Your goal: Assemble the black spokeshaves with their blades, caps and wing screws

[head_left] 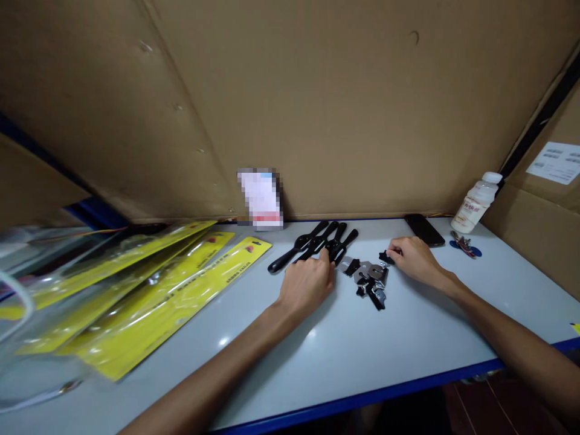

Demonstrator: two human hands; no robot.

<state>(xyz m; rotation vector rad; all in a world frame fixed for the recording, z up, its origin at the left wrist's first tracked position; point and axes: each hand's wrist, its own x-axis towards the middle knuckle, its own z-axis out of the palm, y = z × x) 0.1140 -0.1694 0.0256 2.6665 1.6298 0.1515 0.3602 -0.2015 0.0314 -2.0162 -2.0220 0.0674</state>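
Note:
Several black spokeshave bodies (312, 240), each with two handles, lie side by side in the middle of the table. My left hand (308, 281) rests at their near end, closed on a spokeshave body; its fingertips are partly hidden. To the right is a loose pile of steel blades (377, 272) and black cap pieces (375, 296). Beyond the pile's right side, my right hand (414, 258) pinches a small black cap piece (385, 258) between thumb and fingers, close to the tabletop.
Yellow-backed clear blister packs (181, 296) overlap on the left. A blurred-out upright card or screen (263, 199) leans on the cardboard wall (339, 121). At the back right are a black phone (425, 230), a white bottle (477, 204) and a small blue-and-metal object (465, 244).

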